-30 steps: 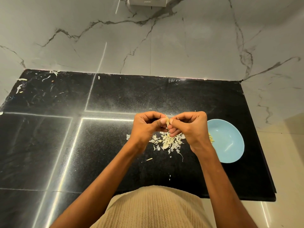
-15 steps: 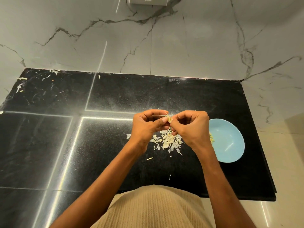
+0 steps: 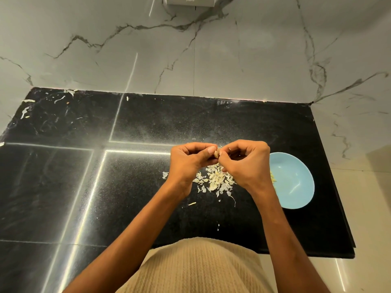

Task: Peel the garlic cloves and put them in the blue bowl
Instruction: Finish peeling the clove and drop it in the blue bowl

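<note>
A small pale garlic clove (image 3: 217, 153) is pinched between the fingertips of both hands above the black counter. My left hand (image 3: 189, 161) grips it from the left with the thumb on top. My right hand (image 3: 246, 163) pinches it from the right, fingers curled. Right of my right hand sits the blue bowl (image 3: 296, 182), with a few peeled cloves (image 3: 273, 178) showing at its left side, partly hidden by my wrist. A heap of papery garlic skins (image 3: 215, 179) lies on the counter under my hands.
The black stone counter (image 3: 131, 187) ends at a marble wall (image 3: 190, 49) behind and at an edge just right of the bowl. Loose skin scraps (image 3: 27, 106) lie at the far left corner. A white wall fitting (image 3: 190, 1) hangs at the top.
Both hands stay together over the skin heap, with small finger shifts. The left thumb has slid over the top of the clove, and the right fingers have regripped.
</note>
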Available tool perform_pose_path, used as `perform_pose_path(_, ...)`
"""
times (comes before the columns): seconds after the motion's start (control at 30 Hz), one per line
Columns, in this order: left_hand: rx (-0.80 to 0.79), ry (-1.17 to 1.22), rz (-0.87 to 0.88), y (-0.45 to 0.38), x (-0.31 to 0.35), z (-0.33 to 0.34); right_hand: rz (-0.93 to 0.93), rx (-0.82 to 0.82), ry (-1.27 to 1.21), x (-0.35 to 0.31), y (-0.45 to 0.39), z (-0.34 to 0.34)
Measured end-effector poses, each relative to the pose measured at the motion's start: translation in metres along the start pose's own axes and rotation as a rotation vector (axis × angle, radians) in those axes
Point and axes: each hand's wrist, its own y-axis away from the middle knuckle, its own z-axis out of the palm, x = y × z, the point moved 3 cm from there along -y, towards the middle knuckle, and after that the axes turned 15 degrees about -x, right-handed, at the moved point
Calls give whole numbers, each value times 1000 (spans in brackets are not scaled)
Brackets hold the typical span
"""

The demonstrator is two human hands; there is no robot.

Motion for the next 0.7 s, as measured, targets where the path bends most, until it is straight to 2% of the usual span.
perform_pose_path(0.13,-37,34,9,0,1,1,30,10,-103,3,0,-2)
perform_pose_path(0.33,-11,15,-5,-2,-1,-2,69,37,-105,11,1,-7)
perform_pose_path(0.7,28,6,23,-2,-2,-2,94,-108,-239,6,-1,2)
